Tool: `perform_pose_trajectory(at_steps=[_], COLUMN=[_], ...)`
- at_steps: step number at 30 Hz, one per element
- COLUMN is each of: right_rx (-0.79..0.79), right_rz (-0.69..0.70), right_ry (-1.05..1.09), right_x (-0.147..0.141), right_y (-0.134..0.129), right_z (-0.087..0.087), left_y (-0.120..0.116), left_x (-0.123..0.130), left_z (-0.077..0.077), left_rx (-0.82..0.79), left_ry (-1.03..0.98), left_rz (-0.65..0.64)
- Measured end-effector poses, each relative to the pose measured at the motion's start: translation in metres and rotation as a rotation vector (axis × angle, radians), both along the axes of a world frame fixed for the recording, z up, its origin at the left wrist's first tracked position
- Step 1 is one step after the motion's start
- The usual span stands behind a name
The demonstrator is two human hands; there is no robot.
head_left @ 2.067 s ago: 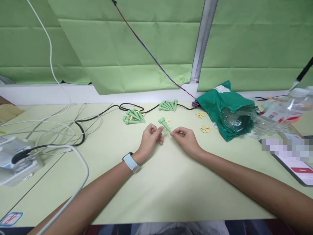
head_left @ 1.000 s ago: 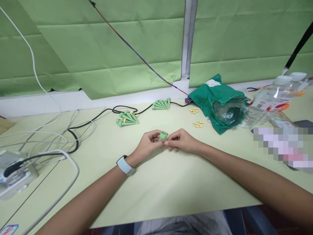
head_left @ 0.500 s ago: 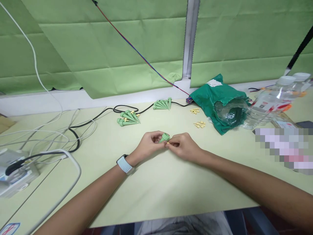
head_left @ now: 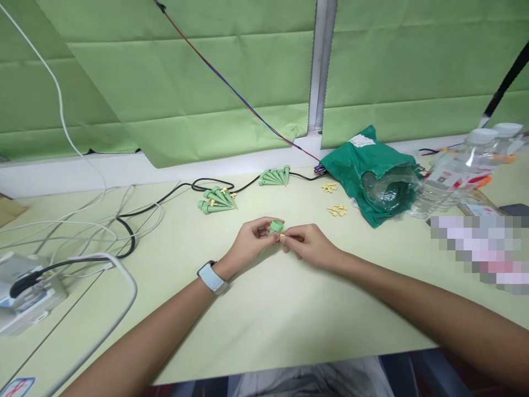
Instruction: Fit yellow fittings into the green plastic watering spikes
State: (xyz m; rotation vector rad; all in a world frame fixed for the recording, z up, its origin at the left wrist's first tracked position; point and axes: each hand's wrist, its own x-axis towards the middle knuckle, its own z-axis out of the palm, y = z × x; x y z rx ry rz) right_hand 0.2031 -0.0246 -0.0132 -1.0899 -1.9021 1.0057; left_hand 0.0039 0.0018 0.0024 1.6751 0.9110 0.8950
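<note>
My left hand (head_left: 254, 240) is closed around a green plastic watering spike (head_left: 276, 226), its wide hollow end facing up and its lower part mostly hidden by the fingers. Pinched in my right hand (head_left: 309, 246) is a small yellow valve piece (head_left: 282, 236), held against the side of the spike; whether it sits in the spike I cannot tell. Beyond my left hand lies a pile of green spikes fitted with yellow pieces (head_left: 217, 199). Farther back is a row of plain green spikes (head_left: 274, 176). Two small heaps of yellow pieces (head_left: 338, 210) lie beyond my right hand.
A torn green plastic bag (head_left: 374, 173) rests at the back right, beside clear bottles (head_left: 458, 171). On the left, tangled cables (head_left: 128, 237) run to a white power strip (head_left: 31, 289). Green sheets (head_left: 198, 82) cover the wall behind the table.
The spike has tipped more upright in my left hand and shifted slightly. My right fingers have changed their pinch a little, and more of the yellow piece shows now.
</note>
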Motion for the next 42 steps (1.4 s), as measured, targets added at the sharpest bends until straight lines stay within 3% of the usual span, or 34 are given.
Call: perform_pose_trajectory(at_steps=[8, 14, 23, 26, 32, 39, 42], right_rx=[0.358, 0.504, 0.209, 0.256, 0.501, 0.305, 0.34], right_rz=[-0.073, -0.193, -0.055, -0.071, -0.204, -0.065, -0.118], right_ry=[-0.172, -0.304, -0.058, -0.054, -0.191, -0.098, -0.057], right_x=[-0.001, -0.001, 0.002, 0.001, -0.001, -0.001, -0.002], right_y=[-0.003, -0.007, 0.004, 0.002, -0.007, -0.001, -0.002], right_z=[-0.001, -0.003, -0.003, -0.005, -0.006, -0.005, -0.007], left_y=[0.0, 0.001, 0.003, 0.002, 0.0, 0.001, 0.0], left_x=[0.0, 0.0, -0.002, -0.001, 0.002, 0.002, 0.002], left_z=[0.003, 0.002, -0.004, -0.001, 0.005, 0.003, 0.004], left_rx=[0.061, 0.093, 0.045, 0.01, 0.015, 0.016, 0.001], left_ry=[0.078, 0.105, 0.042, 0.039, 0.018, 0.015, 0.017], left_rz=[0.024, 0.029, 0.017, 0.009, 0.014, 0.066, 0.043])
